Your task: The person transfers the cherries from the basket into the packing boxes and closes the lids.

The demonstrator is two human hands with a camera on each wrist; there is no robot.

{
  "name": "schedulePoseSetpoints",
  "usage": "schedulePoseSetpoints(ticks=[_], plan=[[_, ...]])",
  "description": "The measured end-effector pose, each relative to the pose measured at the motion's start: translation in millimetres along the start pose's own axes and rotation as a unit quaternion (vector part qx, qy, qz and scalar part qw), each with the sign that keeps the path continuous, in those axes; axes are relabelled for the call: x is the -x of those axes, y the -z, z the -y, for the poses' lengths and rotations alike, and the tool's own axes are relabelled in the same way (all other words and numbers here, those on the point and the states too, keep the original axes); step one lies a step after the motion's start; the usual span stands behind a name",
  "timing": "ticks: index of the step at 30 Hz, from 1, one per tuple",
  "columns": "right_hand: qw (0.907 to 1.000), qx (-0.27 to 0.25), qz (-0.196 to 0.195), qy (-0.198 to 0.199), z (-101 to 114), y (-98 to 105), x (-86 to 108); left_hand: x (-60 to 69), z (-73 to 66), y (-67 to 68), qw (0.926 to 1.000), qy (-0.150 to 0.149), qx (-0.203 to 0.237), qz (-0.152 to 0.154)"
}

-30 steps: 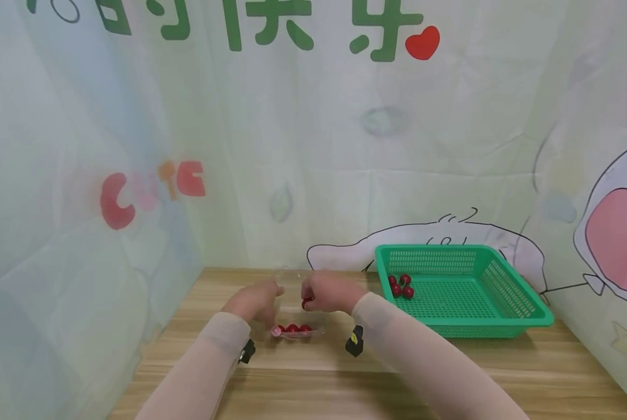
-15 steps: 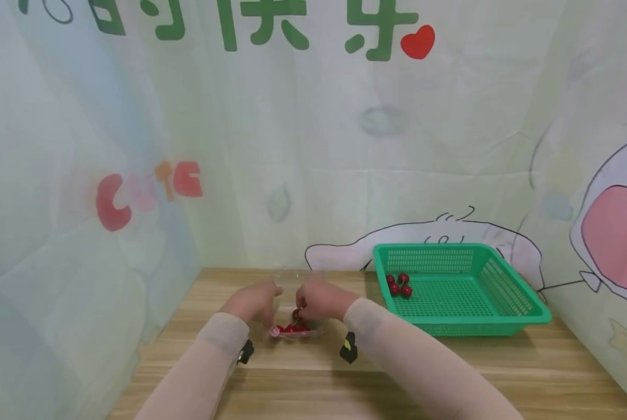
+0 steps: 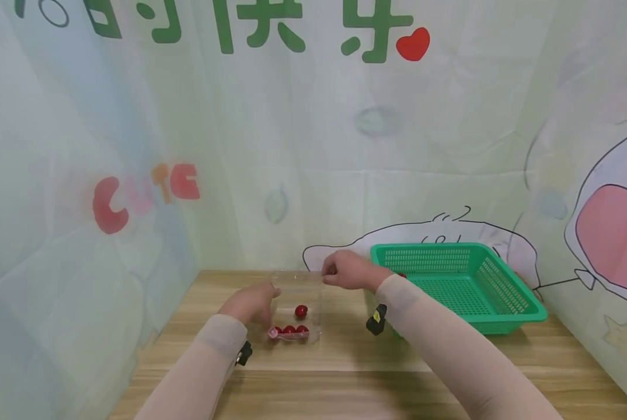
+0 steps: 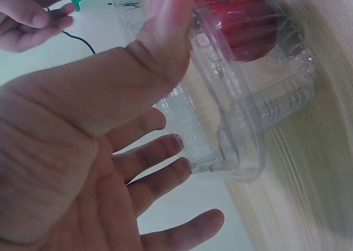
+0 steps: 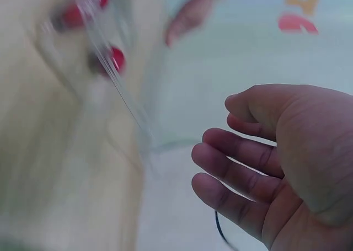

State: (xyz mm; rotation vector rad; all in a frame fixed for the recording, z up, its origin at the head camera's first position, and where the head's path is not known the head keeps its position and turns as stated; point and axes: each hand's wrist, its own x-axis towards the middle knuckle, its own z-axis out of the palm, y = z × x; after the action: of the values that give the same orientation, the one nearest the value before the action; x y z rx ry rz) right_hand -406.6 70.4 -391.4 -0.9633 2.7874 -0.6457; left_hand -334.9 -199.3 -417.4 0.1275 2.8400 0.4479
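A clear plastic box (image 3: 313, 303) stands on the wooden table with its lid raised at the back. Three red cherries (image 3: 289, 331) lie in a row at its near side, and another cherry (image 3: 301, 311) lies behind them. At the box's left side is my left hand (image 3: 250, 303); in the left wrist view its thumb is against the clear wall and its fingers (image 4: 160, 185) are spread, loosely extended. My right hand (image 3: 352, 270) is raised beyond the box's far right corner, holding nothing, its fingers (image 5: 237, 163) loosely bent.
A green plastic basket (image 3: 463, 318) stands to the right, partly behind my right forearm. Just the top of a cherry (image 3: 401, 275) shows inside it; the arm covers the rest of that corner. A printed curtain (image 3: 271, 146) surrounds the table's back and sides.
My right hand has let go of a cherry inside the box, then moved up and right, out of it. My left hand has stayed at the box's left side.
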Motion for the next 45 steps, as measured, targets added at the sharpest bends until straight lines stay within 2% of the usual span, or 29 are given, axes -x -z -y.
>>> schedulePoseSetpoints(ticks=[4, 8, 12, 18, 25, 34, 36, 41, 45], plan=[[0.998, -0.028, -0.026, -0.05, -30, 25, 7.1, 1.8, 0.3, 0.7, 1.0, -0.002, 0.0, -0.001], [0.992, -0.06, -0.05, -0.1, -60, 48, 16.9, 2.8, -0.8, 2.4, 1.0, -0.004, -0.003, -0.001], [0.986, -0.073, -0.065, -0.135, -90, 62, 26.2, 3.7, -1.3, 3.9, 1.0, 0.001, -0.006, 0.001], [0.9849, -0.05, -0.061, -0.154, -129, 66, 39.9, 4.5, -0.6, 2.7, 1.0, 0.004, -0.005, -0.003], [0.9817, -0.026, -0.013, -0.188, -157, 54, 47.1, 5.0, -0.2, 1.1, 0.9999, -0.001, -0.008, -0.008], [0.9644, -0.041, 0.045, -0.257, -168, 36, 47.3, 3.6, 0.1, -1.4, 0.9999, -0.008, -0.01, -0.008], [0.9601, -0.064, 0.043, -0.269, -153, 37, 56.7, 4.3, -0.6, -1.4, 0.9998, -0.007, -0.013, -0.009], [0.9581, -0.084, 0.03, -0.272, -112, 42, 78.0, 5.5, -3.0, -0.4, 0.9998, 0.0, -0.016, -0.007], [0.9618, -0.057, 0.04, -0.265, -115, 40, 75.2, 6.4, -3.3, -0.3, 0.9998, 0.001, -0.015, -0.009]])
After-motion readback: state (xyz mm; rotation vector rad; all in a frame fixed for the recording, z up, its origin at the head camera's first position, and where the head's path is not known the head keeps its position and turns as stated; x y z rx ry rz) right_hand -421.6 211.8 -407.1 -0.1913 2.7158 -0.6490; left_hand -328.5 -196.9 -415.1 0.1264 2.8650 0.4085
